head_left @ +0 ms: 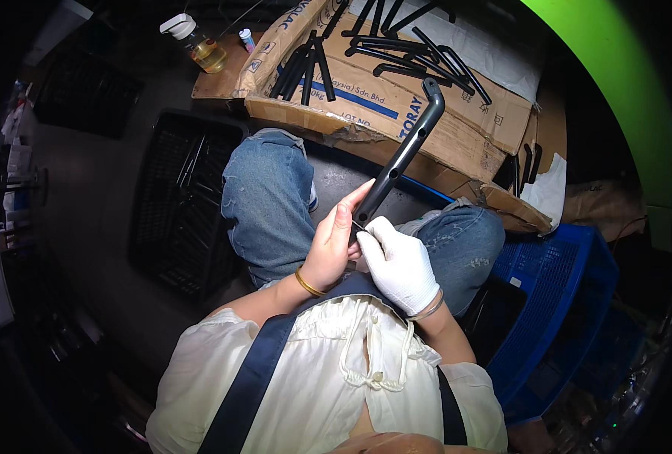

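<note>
A glossy black tube [398, 163] with a bent end and several round holes slants up and away from my lap. My left hand [331, 239], bare with a gold bangle at the wrist, is closed round its lower end, the thumb along the near side. My right hand [398, 265], in a white knit glove, is closed in a pinch against that lower end. A thin dark tip shows at its fingertips; what it belongs to is hidden in the glove.
Ahead stands an open cardboard box [328, 115] holding several black bent tubes [408, 54]. A black crate [181, 200] of dark parts is on the left, blue crates [547, 280] on the right. A lidded bottle [206, 53] stands at the far left, and a green panel [616, 68] curves down at right.
</note>
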